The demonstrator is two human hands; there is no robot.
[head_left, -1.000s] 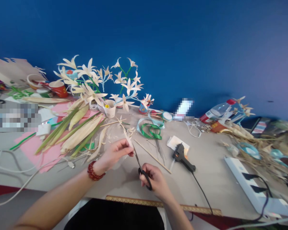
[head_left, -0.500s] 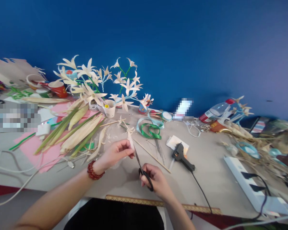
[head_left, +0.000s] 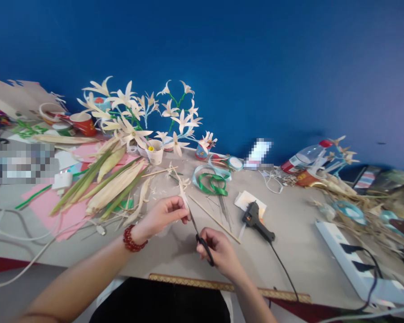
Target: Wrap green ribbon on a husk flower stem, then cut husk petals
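Between the fingertips of my left hand [head_left: 170,213] a pale strip of corn husk [head_left: 183,192] is pinched, pointing away from me. My right hand [head_left: 218,251] grips black-handled scissors [head_left: 205,249], their blades running up along the strip's right side beside my left fingers. Whether the blades touch the husk is hard to make out. Small pale scraps lie just beyond the strip. To the left, a pile of dried corn husks [head_left: 116,188] with green edges rests on pink paper [head_left: 47,206].
Husk flowers [head_left: 133,132] stand in paper cups [head_left: 154,154] by the blue wall. A thin wooden stick [head_left: 215,220], green ribbon [head_left: 212,184] and a black glue gun [head_left: 256,220] lie right of my hands. A white power strip [head_left: 340,255] and bottle [head_left: 305,154] are further right.
The scissors have tipped slightly, their handles shifting a little up in my right hand. My left hand keeps its pinch on the husk strip. The whole view has shifted very slightly.
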